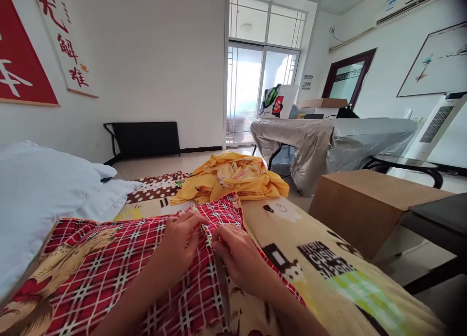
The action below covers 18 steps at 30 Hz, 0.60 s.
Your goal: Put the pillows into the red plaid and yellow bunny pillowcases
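Note:
A red plaid fabric cover (131, 263) with brown flower and bear-like prints lies spread on the bed in front of me. An edge or seam runs down its middle, with a dark gap beside it. On the left of this seam, my left hand (182, 236) has its fingers bent down onto the plaid fabric, thumb close to them. My right hand (235, 251) is just across the seam, thumb and fingers closed together at the fabric's edge. The fingertips of both hands are partly hidden in the folds.
A bunched yellow cloth (204, 180) lies beyond the cover on the patterned bed sheet (292, 224). White pillows (47, 180) are on the left. To the right stand a cardboard box (361, 204), a dark stool (441, 219) and a table under silver sheeting (317, 136).

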{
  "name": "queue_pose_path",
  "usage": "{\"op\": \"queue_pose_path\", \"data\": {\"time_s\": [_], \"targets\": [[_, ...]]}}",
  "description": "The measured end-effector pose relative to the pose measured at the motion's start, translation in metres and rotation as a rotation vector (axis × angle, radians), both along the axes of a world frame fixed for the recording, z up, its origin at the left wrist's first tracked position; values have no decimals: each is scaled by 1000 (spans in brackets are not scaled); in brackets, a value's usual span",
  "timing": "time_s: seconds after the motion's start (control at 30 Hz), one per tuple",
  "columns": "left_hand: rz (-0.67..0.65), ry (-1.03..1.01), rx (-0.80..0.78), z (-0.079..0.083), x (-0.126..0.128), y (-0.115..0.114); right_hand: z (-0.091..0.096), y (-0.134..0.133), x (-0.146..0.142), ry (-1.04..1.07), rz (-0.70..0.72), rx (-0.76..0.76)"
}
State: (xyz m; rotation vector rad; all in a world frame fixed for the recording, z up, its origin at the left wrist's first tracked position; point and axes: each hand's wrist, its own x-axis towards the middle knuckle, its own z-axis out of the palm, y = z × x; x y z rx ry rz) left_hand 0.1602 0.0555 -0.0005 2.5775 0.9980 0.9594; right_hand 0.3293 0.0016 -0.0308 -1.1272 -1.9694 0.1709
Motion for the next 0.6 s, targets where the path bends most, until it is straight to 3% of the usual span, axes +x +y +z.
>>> {"op": "queue_pose_path", "data": {"time_s": [0.1,0.2,0.47,0.6], "targets": [[29,74,147,1,6,-45,-1,7,4,97,-49,60],[82,149,277,-7,17,-64,-3,11,4,147,-78,95],[341,194,389,-27,37,-51,-6,9,3,139,-131,192],[405,210,338,-28,41,-51,-6,10,5,125,-164,199]]}}
